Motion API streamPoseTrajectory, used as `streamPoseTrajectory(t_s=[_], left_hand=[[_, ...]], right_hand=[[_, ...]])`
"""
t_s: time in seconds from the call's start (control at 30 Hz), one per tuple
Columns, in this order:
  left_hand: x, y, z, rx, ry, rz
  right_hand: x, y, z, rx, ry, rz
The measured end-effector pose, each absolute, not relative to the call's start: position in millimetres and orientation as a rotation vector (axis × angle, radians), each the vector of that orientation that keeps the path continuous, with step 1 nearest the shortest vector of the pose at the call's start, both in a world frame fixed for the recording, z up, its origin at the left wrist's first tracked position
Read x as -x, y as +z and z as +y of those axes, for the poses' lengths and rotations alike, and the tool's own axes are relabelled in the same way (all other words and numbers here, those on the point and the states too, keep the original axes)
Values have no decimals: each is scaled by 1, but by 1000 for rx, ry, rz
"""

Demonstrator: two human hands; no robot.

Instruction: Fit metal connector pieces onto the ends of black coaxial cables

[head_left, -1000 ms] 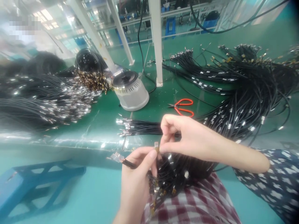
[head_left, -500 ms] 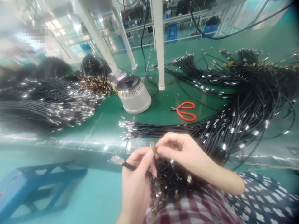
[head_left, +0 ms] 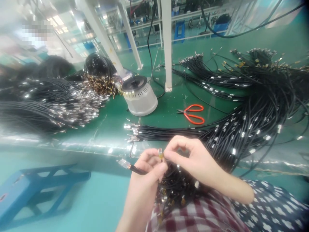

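left hand (head_left: 145, 174) – curled, pinching cable (head_left: 135, 169) | right hand (head_left: 190, 158) – fingertips pinching connector (head_left: 160, 153) upright

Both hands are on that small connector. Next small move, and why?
Probably a short push to seat it: the right hand pinches the small connector upright at the fingertips of the left hand, which grips a cable, all above the lap bundle.

a gold-and-silver connector (head_left: 160, 153) stands upright, a silver-tipped black cable (head_left: 131, 167) pointing left just beside it.
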State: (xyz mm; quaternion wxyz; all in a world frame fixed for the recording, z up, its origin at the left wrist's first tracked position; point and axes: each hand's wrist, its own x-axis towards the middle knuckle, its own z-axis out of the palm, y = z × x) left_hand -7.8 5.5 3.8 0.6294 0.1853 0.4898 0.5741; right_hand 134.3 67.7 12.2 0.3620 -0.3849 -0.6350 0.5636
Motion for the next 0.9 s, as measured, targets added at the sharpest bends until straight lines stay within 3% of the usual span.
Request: streamPoseTrajectory(t_s=[0.4, 0.6, 0.9], left_hand=[[4, 0, 5, -419, 1400, 1137], [4, 4, 7, -469, 1355, 1053], [3, 5, 11, -439, 1407, 1107]], right_hand=[[-126, 6, 67, 994, 1384, -1600], [-127, 7, 77, 997, 1673, -1410], [-127, 11, 66, 956, 1294, -1595]])
